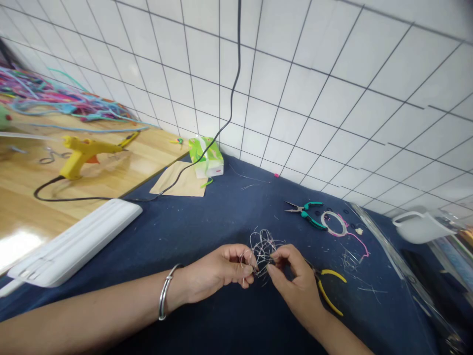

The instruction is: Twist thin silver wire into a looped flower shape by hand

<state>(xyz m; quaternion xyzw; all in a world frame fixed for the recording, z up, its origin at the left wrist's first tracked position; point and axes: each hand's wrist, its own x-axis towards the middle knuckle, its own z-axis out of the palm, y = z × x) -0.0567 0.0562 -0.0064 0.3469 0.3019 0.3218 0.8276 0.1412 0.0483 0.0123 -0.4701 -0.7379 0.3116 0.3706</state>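
Note:
A loose tangle of thin silver wire, bent into several loops, is held between my two hands above the dark blue cloth. My left hand, with a silver bangle on its wrist, pinches the tangle's left side between thumb and fingers. On the other side, my right hand grips the wire with thumb and forefinger. Just right of that hand lie yellow-handled pliers, their jaws partly hidden behind it. Green-handled needle-nose pliers rest farther back, beside a white ring-shaped spool.
A yellow glue gun rests on the wooden board, its black cord crossing toward the wall. A white power strip lies at left, a tissue pack by the tiles. Wire offcuts and a white cup are at right.

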